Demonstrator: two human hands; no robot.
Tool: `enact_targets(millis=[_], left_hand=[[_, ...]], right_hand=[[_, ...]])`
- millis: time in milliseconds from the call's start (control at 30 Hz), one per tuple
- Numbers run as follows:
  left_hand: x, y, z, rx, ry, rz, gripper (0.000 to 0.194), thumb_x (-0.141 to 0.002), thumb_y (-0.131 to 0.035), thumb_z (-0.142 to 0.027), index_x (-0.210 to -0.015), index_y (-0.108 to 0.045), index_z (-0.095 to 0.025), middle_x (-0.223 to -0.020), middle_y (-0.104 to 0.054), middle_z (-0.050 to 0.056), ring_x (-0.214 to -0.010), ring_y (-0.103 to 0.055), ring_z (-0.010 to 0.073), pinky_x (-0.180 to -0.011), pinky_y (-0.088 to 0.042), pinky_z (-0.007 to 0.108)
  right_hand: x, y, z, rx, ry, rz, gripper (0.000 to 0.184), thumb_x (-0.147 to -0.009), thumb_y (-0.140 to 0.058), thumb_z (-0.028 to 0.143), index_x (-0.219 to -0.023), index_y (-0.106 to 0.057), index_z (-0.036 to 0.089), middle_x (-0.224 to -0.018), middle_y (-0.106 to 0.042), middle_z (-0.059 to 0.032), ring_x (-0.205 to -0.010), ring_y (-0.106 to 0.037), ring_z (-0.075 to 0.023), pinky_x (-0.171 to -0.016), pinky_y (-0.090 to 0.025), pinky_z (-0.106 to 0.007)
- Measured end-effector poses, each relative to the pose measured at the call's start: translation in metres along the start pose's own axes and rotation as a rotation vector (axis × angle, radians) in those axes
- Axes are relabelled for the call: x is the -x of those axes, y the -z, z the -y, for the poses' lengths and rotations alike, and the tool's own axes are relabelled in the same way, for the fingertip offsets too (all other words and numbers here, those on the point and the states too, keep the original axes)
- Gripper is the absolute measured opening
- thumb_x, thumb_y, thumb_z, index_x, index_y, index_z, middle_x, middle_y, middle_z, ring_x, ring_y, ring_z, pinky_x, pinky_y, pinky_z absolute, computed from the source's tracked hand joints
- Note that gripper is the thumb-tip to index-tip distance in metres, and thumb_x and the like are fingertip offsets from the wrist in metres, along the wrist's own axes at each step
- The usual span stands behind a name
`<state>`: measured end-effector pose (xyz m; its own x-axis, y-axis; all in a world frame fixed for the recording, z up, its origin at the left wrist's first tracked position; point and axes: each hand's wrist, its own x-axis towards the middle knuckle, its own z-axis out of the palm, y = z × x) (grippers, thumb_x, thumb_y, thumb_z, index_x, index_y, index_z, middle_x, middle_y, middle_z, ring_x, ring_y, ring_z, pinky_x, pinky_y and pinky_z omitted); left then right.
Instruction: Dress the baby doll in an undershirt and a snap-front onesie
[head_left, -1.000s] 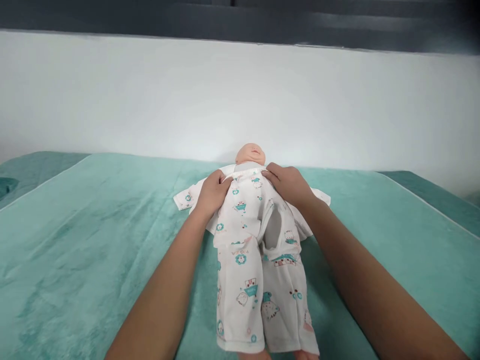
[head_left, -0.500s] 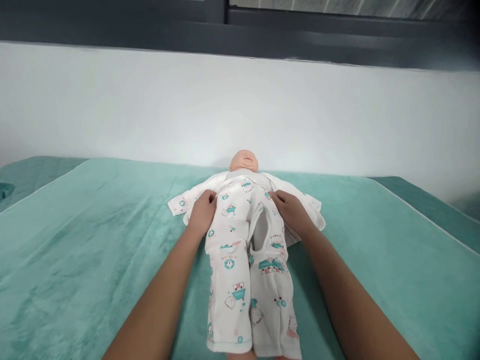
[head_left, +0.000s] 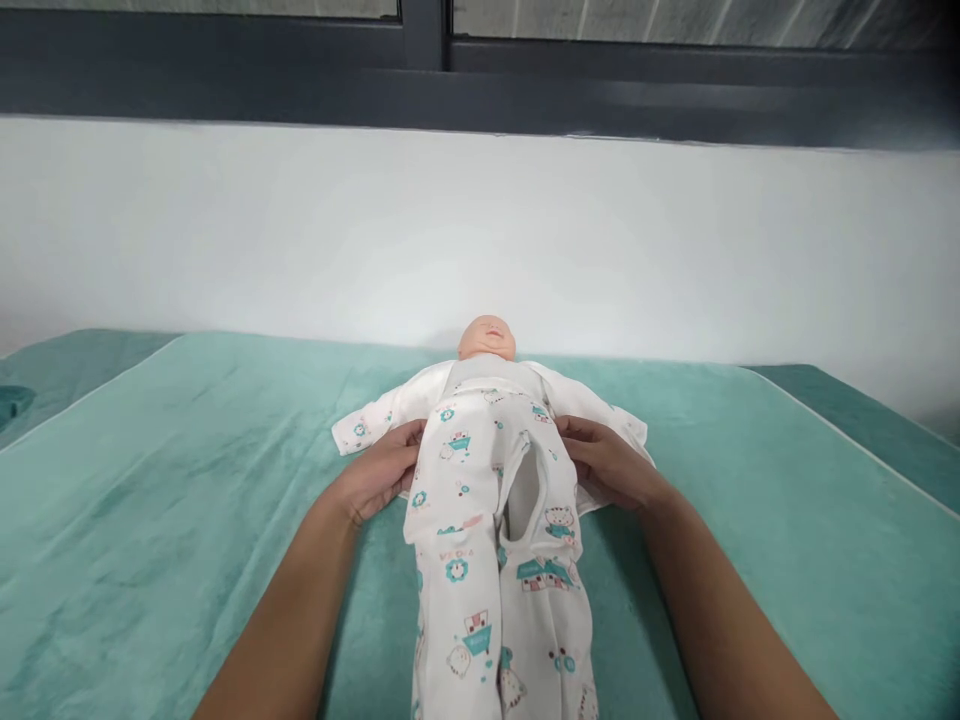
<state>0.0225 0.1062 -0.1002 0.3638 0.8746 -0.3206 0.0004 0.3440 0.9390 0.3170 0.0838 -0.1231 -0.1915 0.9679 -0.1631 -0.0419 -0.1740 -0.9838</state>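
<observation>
A baby doll [head_left: 487, 338] lies on its back, head toward the wall. It wears a white long-sleeved top [head_left: 409, 397] and white printed split-crotch baby trousers [head_left: 457, 500] pulled up over its belly. My left hand [head_left: 386, 465] is at the left side of the waist, its fingers closed on the trousers' edge. Opposite it, my right hand [head_left: 607, 460] grips the right side of the trousers in the same way, over the spread top. The fingertips of both hands are hidden by the cloth and the doll's body. The trouser legs run out of view at the bottom.
The doll lies on a soft green cover [head_left: 187, 530] with pale seams. Behind it stands a white wall [head_left: 480, 230], below a dark window frame [head_left: 300, 85]. A dark green object [head_left: 13, 402] sits at the far left edge.
Both hands have slid down the doll's sides toward me and turned, fingers now pointing inward. The waistband lies flatter across the belly. The view has tilted slightly upward.
</observation>
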Motion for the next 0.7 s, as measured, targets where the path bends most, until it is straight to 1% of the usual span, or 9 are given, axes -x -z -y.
enact_targets(millis=[67,133,233,300,367,433,500,600,700], left_hand=[[-0.001,0.002,0.001,0.032,0.014,0.028,0.045,-0.072,-0.072,-0.019,-0.117,-0.064,-0.021,-0.115,-0.07,0.007,-0.093,-0.068,0.018,-0.076,-0.057,0.026],[-0.003,0.002,0.003,0.08,0.012,0.035,0.042,-0.073,-0.071,-0.021,-0.115,-0.065,-0.02,-0.111,-0.071,0.007,-0.091,-0.069,0.0182,-0.076,-0.057,0.025],[-0.006,-0.004,0.004,0.141,0.012,-0.017,0.04,-0.074,-0.072,-0.025,-0.112,-0.066,-0.017,-0.103,-0.073,0.009,-0.085,-0.069,0.0189,-0.073,-0.057,0.027],[-0.007,-0.01,0.004,0.177,0.008,-0.057,0.042,-0.071,-0.074,-0.024,-0.111,-0.066,-0.016,-0.1,-0.073,0.009,-0.081,-0.068,0.0196,-0.07,-0.057,0.029],[-0.006,-0.016,0.002,0.209,-0.001,-0.083,0.04,-0.068,-0.076,-0.022,-0.106,-0.067,-0.016,-0.093,-0.074,0.008,-0.076,-0.067,0.0191,-0.066,-0.055,0.029],[-0.004,-0.021,0.0,0.218,-0.015,-0.113,0.034,-0.066,-0.076,-0.023,-0.098,-0.069,-0.016,-0.085,-0.073,0.006,-0.071,-0.065,0.0183,-0.062,-0.054,0.028],[-0.002,-0.027,-0.001,0.193,-0.038,-0.148,0.03,-0.065,-0.076,-0.027,-0.092,-0.07,-0.016,-0.079,-0.072,0.005,-0.07,-0.065,0.0193,-0.061,-0.053,0.03],[-0.001,-0.033,-0.002,0.165,-0.069,-0.183,0.031,-0.067,-0.074,-0.036,-0.09,-0.07,-0.016,-0.077,-0.072,0.006,-0.073,-0.066,0.0224,-0.064,-0.055,0.034],[0.0,-0.038,-0.001,0.146,-0.086,-0.198,0.032,-0.069,-0.071,-0.039,-0.09,-0.071,-0.017,-0.069,-0.069,0.005,-0.071,-0.065,0.0233,-0.063,-0.055,0.035]], right_hand=[[-0.003,-0.001,-0.001,-0.079,-0.003,-0.002,0.029,-0.072,-0.078,0.041,-0.089,-0.069,0.02,-0.087,-0.068,-0.0022,-0.078,-0.059,-0.0169,-0.07,-0.046,-0.029],[-0.005,-0.003,-0.002,-0.14,-0.004,-0.011,0.028,-0.071,-0.079,0.041,-0.086,-0.069,0.019,-0.084,-0.067,-0.002,-0.076,-0.058,-0.0162,-0.069,-0.045,-0.028],[-0.007,-0.007,-0.004,-0.186,0.002,-0.024,0.027,-0.069,-0.08,0.04,-0.079,-0.066,0.019,-0.079,-0.064,-0.0005,-0.071,-0.055,-0.0142,-0.065,-0.043,-0.027],[-0.008,-0.011,-0.006,-0.185,0.023,-0.039,0.027,-0.068,-0.081,0.037,-0.076,-0.064,0.019,-0.075,-0.062,0.0008,-0.067,-0.052,-0.0127,-0.061,-0.04,-0.026],[-0.009,-0.014,-0.007,-0.165,0.055,-0.071,0.027,-0.066,-0.081,0.035,-0.075,-0.062,0.019,-0.072,-0.059,0.0019,-0.063,-0.049,-0.0119,-0.059,-0.037,-0.025],[-0.011,-0.018,-0.008,-0.128,0.105,-0.117,0.026,-0.067,-0.08,0.035,-0.073,-0.06,0.019,-0.069,-0.056,0.0031,-0.061,-0.046,-0.0114,-0.056,-0.034,-0.025],[-0.012,-0.021,-0.008,-0.07,0.171,-0.182,0.026,-0.069,-0.077,0.036,-0.069,-0.056,0.02,-0.065,-0.052,0.0042,-0.059,-0.042,-0.0109,-0.054,-0.031,-0.025],[-0.013,-0.024,-0.007,0.037,0.247,-0.312,0.032,-0.072,-0.072,0.04,-0.063,-0.047,0.021,-0.06,-0.044,0.0048,-0.056,-0.037,-0.0112,-0.052,-0.028,-0.025],[-0.013,-0.024,-0.006,0.07,0.257,-0.393,0.037,-0.071,-0.07,0.042,-0.061,-0.04,0.022,-0.056,-0.041,0.0056,-0.054,-0.035,-0.0116,-0.05,-0.028,-0.026]])
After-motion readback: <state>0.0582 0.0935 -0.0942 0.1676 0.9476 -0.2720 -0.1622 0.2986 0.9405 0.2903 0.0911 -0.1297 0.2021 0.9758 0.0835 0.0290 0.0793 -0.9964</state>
